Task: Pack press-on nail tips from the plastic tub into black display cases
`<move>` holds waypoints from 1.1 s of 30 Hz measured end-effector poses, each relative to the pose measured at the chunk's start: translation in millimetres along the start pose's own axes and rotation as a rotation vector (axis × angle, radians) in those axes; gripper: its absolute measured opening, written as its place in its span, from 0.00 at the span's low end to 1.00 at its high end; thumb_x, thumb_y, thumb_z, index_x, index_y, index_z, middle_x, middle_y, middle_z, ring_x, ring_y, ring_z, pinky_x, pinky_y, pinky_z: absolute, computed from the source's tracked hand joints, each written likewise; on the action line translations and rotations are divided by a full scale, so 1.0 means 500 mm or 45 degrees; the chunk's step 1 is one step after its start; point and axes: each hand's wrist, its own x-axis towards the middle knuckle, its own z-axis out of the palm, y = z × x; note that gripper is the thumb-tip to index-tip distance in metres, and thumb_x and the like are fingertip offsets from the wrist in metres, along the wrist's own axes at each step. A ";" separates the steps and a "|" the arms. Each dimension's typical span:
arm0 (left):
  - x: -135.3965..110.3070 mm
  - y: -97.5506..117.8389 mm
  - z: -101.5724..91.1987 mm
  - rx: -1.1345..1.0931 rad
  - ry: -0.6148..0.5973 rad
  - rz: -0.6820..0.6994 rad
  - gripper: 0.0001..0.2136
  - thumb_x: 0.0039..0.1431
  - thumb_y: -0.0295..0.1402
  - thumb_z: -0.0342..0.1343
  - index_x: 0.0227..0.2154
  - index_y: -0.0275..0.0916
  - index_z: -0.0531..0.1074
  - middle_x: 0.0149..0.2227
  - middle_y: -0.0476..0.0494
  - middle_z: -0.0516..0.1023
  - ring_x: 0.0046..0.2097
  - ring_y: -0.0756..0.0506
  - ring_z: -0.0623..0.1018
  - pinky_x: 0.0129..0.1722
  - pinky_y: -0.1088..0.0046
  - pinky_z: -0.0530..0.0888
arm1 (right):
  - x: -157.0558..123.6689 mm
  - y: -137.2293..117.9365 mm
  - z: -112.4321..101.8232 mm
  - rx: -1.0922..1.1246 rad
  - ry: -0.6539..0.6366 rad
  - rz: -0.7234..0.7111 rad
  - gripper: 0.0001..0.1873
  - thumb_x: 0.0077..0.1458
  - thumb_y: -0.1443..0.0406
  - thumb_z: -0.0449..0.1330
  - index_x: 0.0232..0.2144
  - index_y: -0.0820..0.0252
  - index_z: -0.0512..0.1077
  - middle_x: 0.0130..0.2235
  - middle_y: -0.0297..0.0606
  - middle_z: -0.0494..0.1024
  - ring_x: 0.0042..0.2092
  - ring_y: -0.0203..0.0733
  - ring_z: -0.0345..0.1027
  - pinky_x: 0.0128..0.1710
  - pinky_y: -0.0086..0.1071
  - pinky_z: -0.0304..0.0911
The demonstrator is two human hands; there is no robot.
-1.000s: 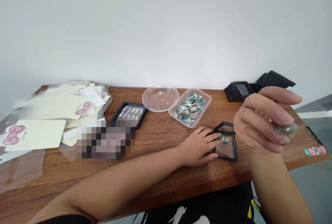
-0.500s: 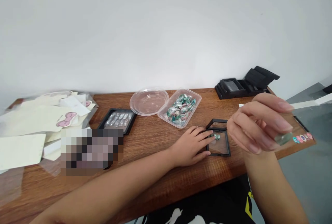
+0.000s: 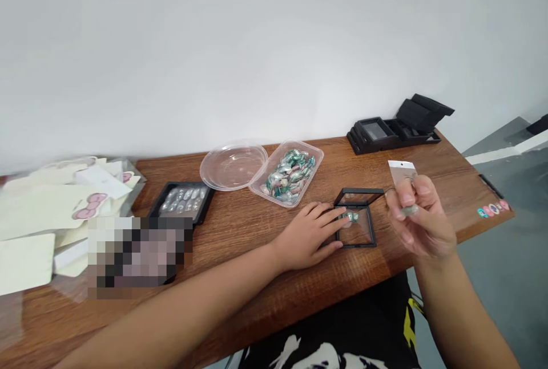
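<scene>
My left hand point(image 3: 306, 236) lies on the wood with fingers spread, their tips over the left edge of a small black display case point(image 3: 373, 238). The case's lid is raised at the back, and a few green press-on nails point(image 3: 352, 217) sit on its clear film near my fingertips. Raised to the right of the case, my right hand point(image 3: 428, 226) pinches a pale greenish press-on nail point(image 3: 410, 210) between thumb and fingers. A clear tub point(image 3: 319, 159) heaped with green, silver and pink nails stands beyond my left hand.
A round clear container point(image 3: 233, 166) stands beside the tub. Black cases point(image 3: 372, 132) are stacked at the back right, with a small clear bag point(image 3: 401, 168) nearer. Left are a case of silver nails point(image 3: 182, 199), a blurred-out patch and cream cards point(image 3: 38, 203). Stickers point(image 3: 493, 209) mark the right edge.
My right hand has moved lower and left and turned, so the pinched nail faces me. The small clear bag has come into view behind it. My left hand stays at the case.
</scene>
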 end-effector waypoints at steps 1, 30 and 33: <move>0.000 0.000 0.000 0.001 0.004 0.003 0.23 0.72 0.44 0.47 0.65 0.42 0.64 0.67 0.42 0.66 0.63 0.37 0.66 0.64 0.54 0.60 | -0.009 0.005 -0.009 0.036 0.039 0.004 0.10 0.55 0.72 0.65 0.36 0.50 0.75 0.32 0.28 0.73 0.30 0.30 0.69 0.14 0.13 0.63; -0.002 0.000 -0.002 0.012 -0.018 0.001 0.23 0.71 0.42 0.49 0.65 0.41 0.64 0.66 0.41 0.66 0.63 0.36 0.67 0.63 0.52 0.62 | -0.013 0.037 0.086 0.550 -0.141 0.027 0.09 0.55 0.62 0.69 0.33 0.47 0.71 0.27 0.14 0.77 0.09 0.21 0.57 0.07 0.12 0.50; -0.002 0.000 -0.001 0.015 -0.014 0.004 0.23 0.71 0.43 0.49 0.64 0.41 0.64 0.66 0.41 0.66 0.63 0.36 0.67 0.63 0.52 0.62 | -0.008 0.041 0.083 0.587 -0.184 -0.068 0.13 0.50 0.65 0.72 0.34 0.46 0.73 0.29 0.16 0.79 0.09 0.21 0.57 0.06 0.13 0.52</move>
